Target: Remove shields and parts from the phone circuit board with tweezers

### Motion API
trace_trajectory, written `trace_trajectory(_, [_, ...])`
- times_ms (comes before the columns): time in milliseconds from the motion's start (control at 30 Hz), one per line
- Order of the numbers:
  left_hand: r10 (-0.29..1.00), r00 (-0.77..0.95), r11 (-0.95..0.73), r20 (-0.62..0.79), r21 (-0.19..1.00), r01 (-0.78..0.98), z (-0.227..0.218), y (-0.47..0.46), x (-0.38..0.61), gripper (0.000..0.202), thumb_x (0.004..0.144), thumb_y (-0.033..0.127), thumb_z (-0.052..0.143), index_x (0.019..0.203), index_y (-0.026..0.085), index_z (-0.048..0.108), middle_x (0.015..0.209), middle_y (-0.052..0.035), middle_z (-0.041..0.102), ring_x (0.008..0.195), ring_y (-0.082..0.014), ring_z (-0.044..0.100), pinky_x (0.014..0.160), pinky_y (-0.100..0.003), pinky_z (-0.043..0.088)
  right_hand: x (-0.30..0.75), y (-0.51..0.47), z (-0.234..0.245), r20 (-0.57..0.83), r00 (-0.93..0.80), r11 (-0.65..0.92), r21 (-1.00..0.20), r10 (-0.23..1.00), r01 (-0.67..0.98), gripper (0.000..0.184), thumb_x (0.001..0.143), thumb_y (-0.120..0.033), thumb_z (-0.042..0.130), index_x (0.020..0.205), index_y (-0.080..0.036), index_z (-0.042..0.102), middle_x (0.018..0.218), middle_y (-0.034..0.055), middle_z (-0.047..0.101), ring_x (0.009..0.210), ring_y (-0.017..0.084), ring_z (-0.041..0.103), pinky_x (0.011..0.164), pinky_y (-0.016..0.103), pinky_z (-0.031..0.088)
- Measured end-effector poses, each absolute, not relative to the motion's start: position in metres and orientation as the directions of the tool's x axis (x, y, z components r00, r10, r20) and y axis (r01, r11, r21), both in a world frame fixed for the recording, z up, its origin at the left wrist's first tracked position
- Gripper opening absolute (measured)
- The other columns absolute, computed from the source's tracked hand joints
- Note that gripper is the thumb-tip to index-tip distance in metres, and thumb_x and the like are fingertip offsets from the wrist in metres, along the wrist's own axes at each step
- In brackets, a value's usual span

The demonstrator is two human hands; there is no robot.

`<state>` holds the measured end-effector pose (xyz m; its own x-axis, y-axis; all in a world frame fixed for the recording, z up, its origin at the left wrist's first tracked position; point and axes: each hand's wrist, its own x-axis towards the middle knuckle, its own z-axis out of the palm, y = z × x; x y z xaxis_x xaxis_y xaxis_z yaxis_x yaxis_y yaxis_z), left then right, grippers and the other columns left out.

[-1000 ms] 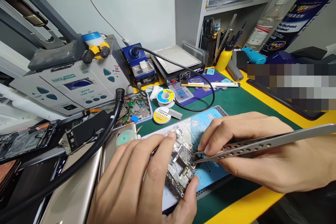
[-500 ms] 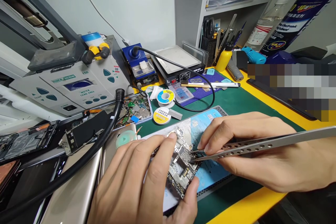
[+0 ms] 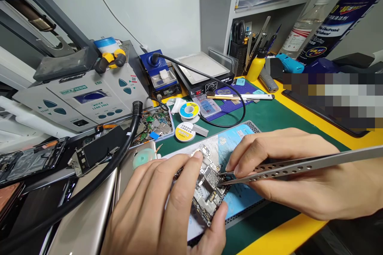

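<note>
My left hand (image 3: 163,211) pins a small phone circuit board (image 3: 208,191) between forefinger and thumb, over a blue and white work pad (image 3: 236,137). My right hand (image 3: 295,173) pinches long steel tweezers (image 3: 299,165) with holes along the blades. The tweezer tips touch the middle of the board. Whether the tips grip a part is too small to tell.
A grey soldering station (image 3: 86,95) stands at the left, its black hose (image 3: 98,179) running across opened phones (image 3: 32,159). Solder reels (image 3: 189,110), a blue tip-cleaner stand (image 3: 160,73), a hot plate (image 3: 203,67), a tool cup (image 3: 241,48) and bottles (image 3: 302,28) line the back.
Almost nothing has moved. The board under my left fingers has shifted slightly, and the tweezer tips stay on the same spot.
</note>
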<state>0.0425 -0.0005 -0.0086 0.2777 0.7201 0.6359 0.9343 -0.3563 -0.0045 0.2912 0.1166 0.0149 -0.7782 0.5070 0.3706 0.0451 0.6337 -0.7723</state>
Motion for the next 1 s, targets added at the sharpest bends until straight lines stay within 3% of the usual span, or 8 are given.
trace_trajectory(200, [0.717, 0.285, -0.345, 0.637, -0.031, 0.938, -0.0088, -0.0021, 0.0410, 0.043, 0.104, 0.037, 0.076, 0.140, 0.015, 0.069, 0.125, -0.0096, 0.081, 0.110, -0.0251, 0.075, 0.107, -0.039, 0.056, 0.2911, 0.1174, 0.0170, 0.366, -0.785, 0.639, -0.768, 0.501, 0.049, 0.017, 0.100, -0.003, 0.071, 0.102, -0.017, 0.079, 0.098, 0.0035, 0.090, 0.087, 0.014, 0.086, 0.082, 0.021, 0.066])
trace_trajectory(367, [0.715, 0.289, -0.356, 0.636, -0.023, 0.934, -0.0084, -0.0026, 0.0407, 0.041, 0.104, 0.032, 0.075, 0.141, 0.017, 0.067, 0.125, -0.0079, 0.080, 0.116, -0.0229, 0.073, 0.118, -0.037, 0.054, 0.2910, 0.1195, 0.0184, 0.368, -0.785, 0.648, -0.760, 0.498, 0.056, 0.016, 0.101, -0.004, 0.072, 0.101, -0.018, 0.079, 0.097, 0.0039, 0.090, 0.088, 0.015, 0.087, 0.084, 0.020, 0.066])
trace_trajectory(1000, [0.694, 0.288, -0.361, 0.660, -0.027, 0.932, -0.0119, -0.0010, 0.0420, 0.038, 0.106, 0.034, 0.074, 0.139, 0.017, 0.069, 0.125, -0.0073, 0.079, 0.117, -0.0219, 0.074, 0.118, -0.036, 0.055, 0.2927, 0.1196, 0.0179, 0.402, -0.784, 0.676, -0.736, 0.473, 0.030, 0.012, 0.103, -0.004, 0.074, 0.103, -0.015, 0.079, 0.100, 0.0045, 0.090, 0.091, 0.013, 0.088, 0.087, 0.017, 0.067])
